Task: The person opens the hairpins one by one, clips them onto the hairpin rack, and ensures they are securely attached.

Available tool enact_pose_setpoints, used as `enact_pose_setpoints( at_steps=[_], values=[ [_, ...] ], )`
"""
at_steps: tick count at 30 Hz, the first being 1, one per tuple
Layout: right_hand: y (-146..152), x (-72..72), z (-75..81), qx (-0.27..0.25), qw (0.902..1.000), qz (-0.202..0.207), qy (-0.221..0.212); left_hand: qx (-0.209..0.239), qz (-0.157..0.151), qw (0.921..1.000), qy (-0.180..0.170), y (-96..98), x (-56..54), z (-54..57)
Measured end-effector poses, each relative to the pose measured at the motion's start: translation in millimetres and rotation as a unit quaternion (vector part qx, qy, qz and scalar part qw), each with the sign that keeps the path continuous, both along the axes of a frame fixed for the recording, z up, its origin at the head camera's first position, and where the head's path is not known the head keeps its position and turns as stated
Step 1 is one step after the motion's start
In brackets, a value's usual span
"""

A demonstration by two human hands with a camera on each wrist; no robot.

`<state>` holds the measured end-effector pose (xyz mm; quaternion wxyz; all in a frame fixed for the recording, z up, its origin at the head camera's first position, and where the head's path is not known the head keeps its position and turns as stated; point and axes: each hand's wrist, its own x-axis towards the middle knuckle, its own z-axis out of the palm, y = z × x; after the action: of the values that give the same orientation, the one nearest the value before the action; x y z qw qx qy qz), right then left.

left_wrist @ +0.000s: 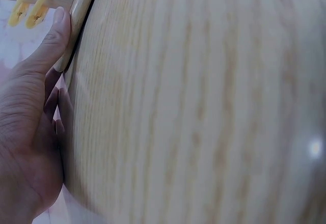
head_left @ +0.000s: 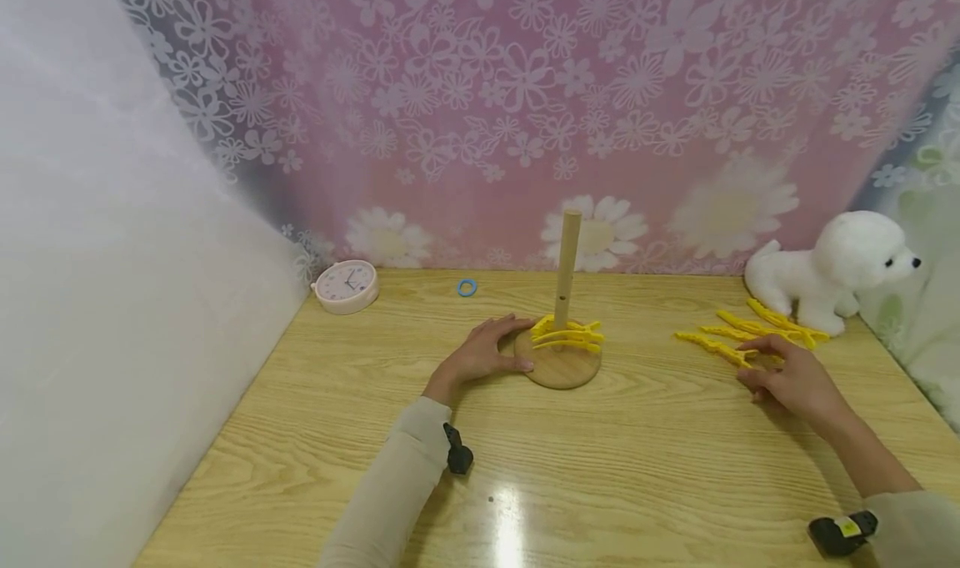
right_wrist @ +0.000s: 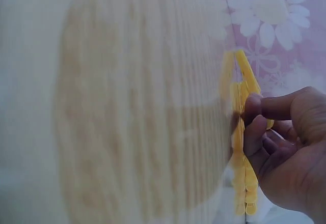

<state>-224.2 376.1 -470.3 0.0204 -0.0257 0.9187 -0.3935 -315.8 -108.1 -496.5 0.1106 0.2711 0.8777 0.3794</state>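
Observation:
A round wooden base with an upright wooden pole forms a stand (head_left: 567,268) mid-table. Several yellow notched plastic strips (head_left: 566,337) lie stacked around the foot of its pole. My left hand (head_left: 483,353) holds the left edge of the base, the thumb at its near side and the other fingers at its far side. In the left wrist view, the thumb (left_wrist: 53,40) rests against the rim. On the right, my right hand (head_left: 791,380) pinches the nearest loose yellow strip (head_left: 712,347) by its right end; the right wrist view shows thumb and fingertips (right_wrist: 254,104) on it.
More loose yellow strips (head_left: 772,324) lie beyond my right hand, in front of a white toy dog (head_left: 840,263). A pink clock (head_left: 347,286) is at the back left, and a blue ring (head_left: 467,288) lies near the table's back edge. A flowered curtain (head_left: 480,118) hangs behind.

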Motion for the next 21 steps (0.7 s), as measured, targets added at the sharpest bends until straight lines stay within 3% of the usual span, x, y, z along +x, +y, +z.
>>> enact_pose_setpoints(
  at_steps=[5, 13, 21],
  values=[
    [-7.5, 0.3, 1.2, -0.036, 0.9991, 0.012, 0.019, 0.002, -0.004, 1.0, 0.001, 0.2, -0.4, 0.3],
    [-22.2, -0.6, 8.3, -0.039, 0.9981, 0.039, 0.026, -0.001, -0.003, 1.0, 0.0, 0.2, 0.8, 1.0],
    [-48.2, 1.1, 21.4, -0.073, 0.9923, 0.052, 0.085, -0.003, 0.004, 1.0, -0.008, -0.6, 2.7, 1.6]
  ],
)
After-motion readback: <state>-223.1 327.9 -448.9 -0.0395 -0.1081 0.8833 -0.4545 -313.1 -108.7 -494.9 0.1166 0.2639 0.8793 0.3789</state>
